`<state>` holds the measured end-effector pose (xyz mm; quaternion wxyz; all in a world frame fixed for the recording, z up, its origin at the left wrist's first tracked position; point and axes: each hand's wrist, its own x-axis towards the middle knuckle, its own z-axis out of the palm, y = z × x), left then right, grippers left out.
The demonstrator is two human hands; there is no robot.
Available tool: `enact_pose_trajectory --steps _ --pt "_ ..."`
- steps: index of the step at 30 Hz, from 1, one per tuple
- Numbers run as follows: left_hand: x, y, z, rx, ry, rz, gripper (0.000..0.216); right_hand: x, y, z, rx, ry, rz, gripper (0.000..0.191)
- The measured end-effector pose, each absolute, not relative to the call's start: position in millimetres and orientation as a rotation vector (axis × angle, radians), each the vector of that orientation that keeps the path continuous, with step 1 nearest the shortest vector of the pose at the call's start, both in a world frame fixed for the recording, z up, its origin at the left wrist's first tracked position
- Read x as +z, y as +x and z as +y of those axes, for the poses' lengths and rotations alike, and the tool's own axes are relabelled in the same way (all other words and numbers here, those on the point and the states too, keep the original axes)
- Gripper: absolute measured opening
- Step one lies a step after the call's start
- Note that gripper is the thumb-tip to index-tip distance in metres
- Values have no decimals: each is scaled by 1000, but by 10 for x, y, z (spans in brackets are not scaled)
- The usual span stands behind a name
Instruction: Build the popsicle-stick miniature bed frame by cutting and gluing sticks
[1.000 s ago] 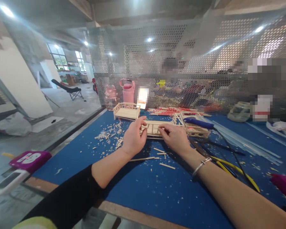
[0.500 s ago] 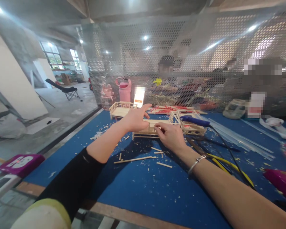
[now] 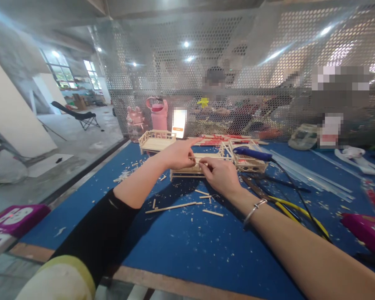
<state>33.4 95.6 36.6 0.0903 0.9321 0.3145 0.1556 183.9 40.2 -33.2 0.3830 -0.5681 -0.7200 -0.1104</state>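
Observation:
A model built of thin wooden sticks (image 3: 187, 171), with low railings, lies across the blue work surface. Over its middle, my left hand (image 3: 179, 153) is closed, index finger stretched out and the other fingers curled in against the thumb. Facing it, my right hand (image 3: 221, 175) pinches at the model's front rail, thumb and index pressed together. What sits in either pinch is too small or hidden to name. A railed wooden section (image 3: 157, 143) stands to the left behind my left hand. On the model's right end section (image 3: 251, 166) rests a blue-handled corded tool (image 3: 252, 153).
Loose sticks (image 3: 174, 207) and shavings lie in front. Pliers with yellow handles (image 3: 287, 208) and clear glue sticks (image 3: 309, 179) are at right. Behind are red-tipped sticks (image 3: 221, 140), a lit phone (image 3: 178, 124), a pink bottle (image 3: 159, 116) and a perforated screen (image 3: 174, 75), with people beyond.
The view has shifted slightly, so everything sits a little further left and higher. My left hand's curled fingers have drawn in closer to my right fingertips. Both hands stay at the model.

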Motion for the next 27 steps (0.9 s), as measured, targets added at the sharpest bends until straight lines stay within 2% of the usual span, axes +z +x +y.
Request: enact_pose_trajectory --steps 18,27 --pt "349 362 952 379 2756 1005 80 -388 1849 357 -170 -1530 -1697 33" --pt "335 376 922 545 2707 952 77 -354 1844 348 -43 -1455 -1639 32"
